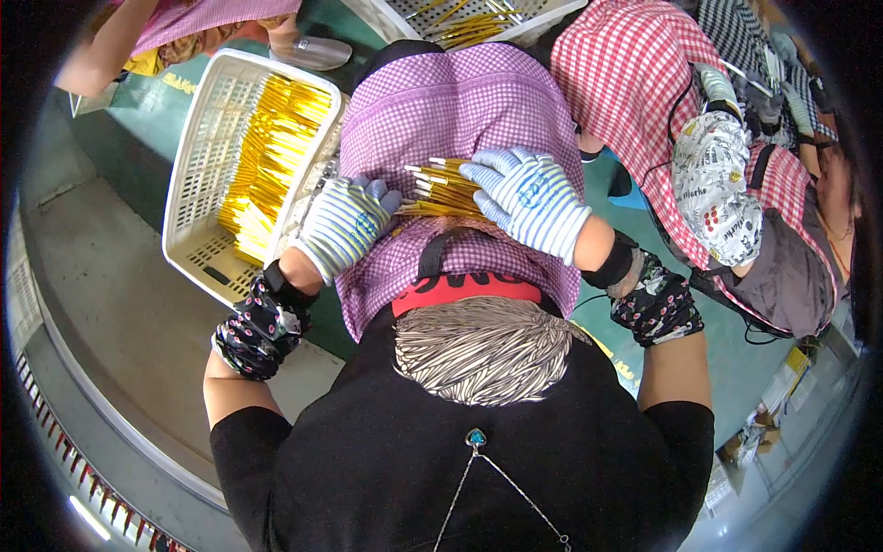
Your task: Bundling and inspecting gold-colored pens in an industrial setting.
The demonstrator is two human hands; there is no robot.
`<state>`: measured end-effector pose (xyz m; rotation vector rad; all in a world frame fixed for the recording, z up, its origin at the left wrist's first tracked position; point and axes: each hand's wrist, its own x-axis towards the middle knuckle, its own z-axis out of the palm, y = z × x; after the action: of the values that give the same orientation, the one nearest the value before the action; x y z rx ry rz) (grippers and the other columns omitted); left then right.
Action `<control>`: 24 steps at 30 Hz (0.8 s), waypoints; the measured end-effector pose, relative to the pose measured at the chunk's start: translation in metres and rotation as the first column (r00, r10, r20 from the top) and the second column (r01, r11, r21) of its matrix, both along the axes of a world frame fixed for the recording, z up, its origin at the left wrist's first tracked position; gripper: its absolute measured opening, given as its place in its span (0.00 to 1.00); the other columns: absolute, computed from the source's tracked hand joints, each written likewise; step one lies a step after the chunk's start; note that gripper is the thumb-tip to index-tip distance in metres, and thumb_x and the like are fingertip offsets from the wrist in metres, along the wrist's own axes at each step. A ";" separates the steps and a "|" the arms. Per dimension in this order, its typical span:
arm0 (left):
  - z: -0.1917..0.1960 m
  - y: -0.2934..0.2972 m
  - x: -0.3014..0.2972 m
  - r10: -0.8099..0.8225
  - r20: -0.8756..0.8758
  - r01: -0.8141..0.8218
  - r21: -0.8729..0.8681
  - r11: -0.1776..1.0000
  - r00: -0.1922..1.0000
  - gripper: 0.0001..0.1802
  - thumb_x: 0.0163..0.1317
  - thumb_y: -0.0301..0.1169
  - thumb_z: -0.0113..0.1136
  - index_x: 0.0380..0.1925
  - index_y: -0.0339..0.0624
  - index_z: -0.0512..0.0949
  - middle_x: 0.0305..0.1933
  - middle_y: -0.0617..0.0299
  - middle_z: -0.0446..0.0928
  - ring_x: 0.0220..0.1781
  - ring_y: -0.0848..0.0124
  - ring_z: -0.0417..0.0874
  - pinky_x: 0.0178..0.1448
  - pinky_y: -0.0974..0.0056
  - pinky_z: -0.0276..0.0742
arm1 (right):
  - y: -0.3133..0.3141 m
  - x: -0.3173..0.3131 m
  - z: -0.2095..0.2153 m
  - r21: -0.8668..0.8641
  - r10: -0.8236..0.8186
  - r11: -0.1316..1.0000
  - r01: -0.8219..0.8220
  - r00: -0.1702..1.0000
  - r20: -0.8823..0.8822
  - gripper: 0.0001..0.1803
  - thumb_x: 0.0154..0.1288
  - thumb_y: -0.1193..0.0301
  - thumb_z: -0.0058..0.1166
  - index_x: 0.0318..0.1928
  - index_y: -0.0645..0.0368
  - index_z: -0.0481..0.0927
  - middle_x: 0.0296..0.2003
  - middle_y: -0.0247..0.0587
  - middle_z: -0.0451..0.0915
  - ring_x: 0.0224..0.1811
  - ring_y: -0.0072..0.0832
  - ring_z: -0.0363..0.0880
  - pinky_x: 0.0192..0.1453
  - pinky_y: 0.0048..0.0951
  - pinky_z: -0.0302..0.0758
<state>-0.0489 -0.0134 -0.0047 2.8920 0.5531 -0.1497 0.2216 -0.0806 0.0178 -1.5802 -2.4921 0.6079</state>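
Note:
A loose bundle of thin golden-yellow sticks with pale tips [440, 189] lies crosswise over my lap, on a purple checked apron [414, 101]. My left hand [346, 224], in a blue-and-white striped glove, has its fingers curled at the bundle's left end. From the other side, my right hand [532, 204], gloved alike, closes over the right end; its fingers hide that part of the sticks. Beside my left arm stands a white plastic basket [190, 175] holding a large heap of similar yellow sticks [276, 147].
Ahead of my knees is another white basket [543, 26] with more sticks. A person in a red checked apron [625, 55] sits close on my right, wearing a patterned sleeve [717, 179]. Another person's shoe [317, 52] is at the upper left. The floor [129, 152] is green.

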 end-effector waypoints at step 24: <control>0.085 0.024 -0.004 -0.140 0.033 0.129 0.237 0.963 0.990 0.16 0.52 0.33 0.61 0.43 0.51 0.76 0.30 0.67 0.77 0.26 0.67 0.80 0.25 0.62 0.72 | 0.022 -0.036 -0.015 -0.071 0.167 0.964 -0.257 0.790 -0.590 0.16 0.68 0.61 0.47 0.44 0.61 0.77 0.32 0.52 0.81 0.33 0.43 0.81 0.37 0.41 0.77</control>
<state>-0.0528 0.0105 0.0805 3.1543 0.3887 -0.0335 0.1856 -0.0582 0.0027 -0.9377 -2.1862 1.1351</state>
